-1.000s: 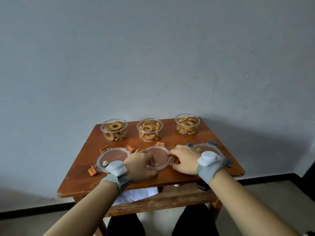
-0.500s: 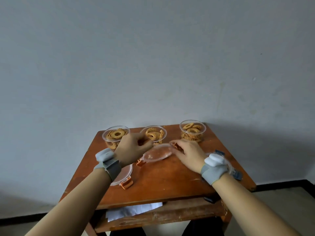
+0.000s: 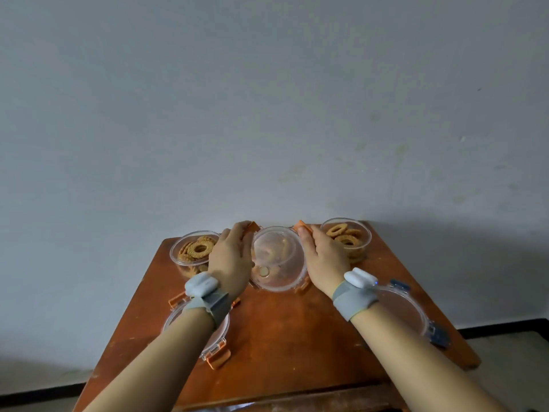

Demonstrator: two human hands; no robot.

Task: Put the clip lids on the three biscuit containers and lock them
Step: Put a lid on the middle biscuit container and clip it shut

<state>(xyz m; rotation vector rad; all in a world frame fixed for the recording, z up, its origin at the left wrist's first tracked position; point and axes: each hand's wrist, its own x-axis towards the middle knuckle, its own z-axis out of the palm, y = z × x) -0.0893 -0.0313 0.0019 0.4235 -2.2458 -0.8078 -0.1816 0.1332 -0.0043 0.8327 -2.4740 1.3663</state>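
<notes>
Three clear round containers of ring biscuits stand along the far edge of the wooden table (image 3: 276,337). A clear lid with orange clips (image 3: 277,258) lies on top of the middle container, which it mostly hides. My left hand (image 3: 230,258) grips the lid's left side, fingers at a raised orange clip. My right hand (image 3: 322,257) grips its right side, thumb on another orange clip. The left container (image 3: 193,251) and the right container (image 3: 346,237) stand uncovered. A second orange-clip lid (image 3: 208,346) lies under my left forearm. A blue-clip lid (image 3: 416,310) lies near the right edge.
A plain grey wall rises directly behind the table. The table's left and right edges fall away to the floor. Both my wrists carry grey bands with white devices.
Both hands carried the orange-clip lid from above the table's middle forward onto the middle container. The camera has come closer to the table.
</notes>
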